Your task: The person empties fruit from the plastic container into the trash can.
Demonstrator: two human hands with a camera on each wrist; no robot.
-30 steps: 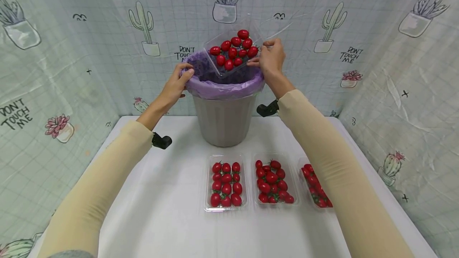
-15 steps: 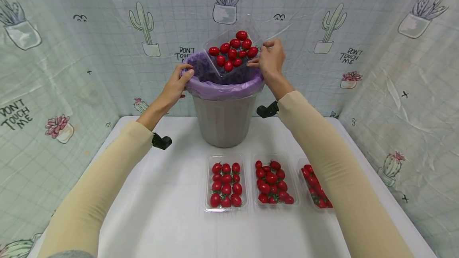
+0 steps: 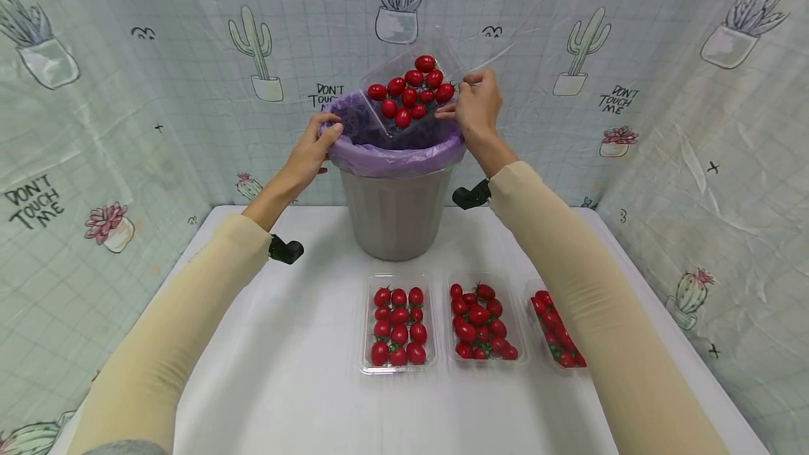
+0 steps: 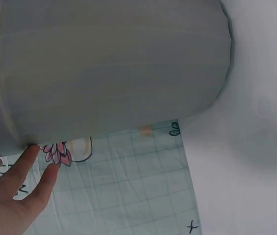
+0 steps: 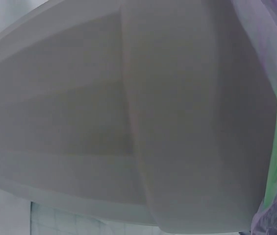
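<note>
A grey trash bin [image 3: 397,216] lined with a purple bag [image 3: 398,162] stands at the back of the table. At its left rim my left hand [image 3: 311,146] grips the edge, thumb over the bag; in the left wrist view, fingers [image 4: 44,188] reach along the bin's outer wall. My right hand [image 3: 478,105] pinches the right side of a clear plastic box [image 3: 393,130] of cherry tomatoes [image 3: 409,97]. That box is tilted over the bin's mouth, its lower corner inside the rim. The right wrist view shows mostly the bin's wall [image 5: 177,107] and a strip of the bag.
Three more clear boxes of cherry tomatoes sit in a row on the white table [image 3: 303,399]: a left one [image 3: 399,325], a middle one [image 3: 482,321] and a right one [image 3: 556,328] partly behind my right sleeve. A patterned curtain [image 3: 189,90] encloses the back and sides.
Both hands keep their places. A few tomatoes in the tilted box have shifted very slightly; otherwise things stand as before.
</note>
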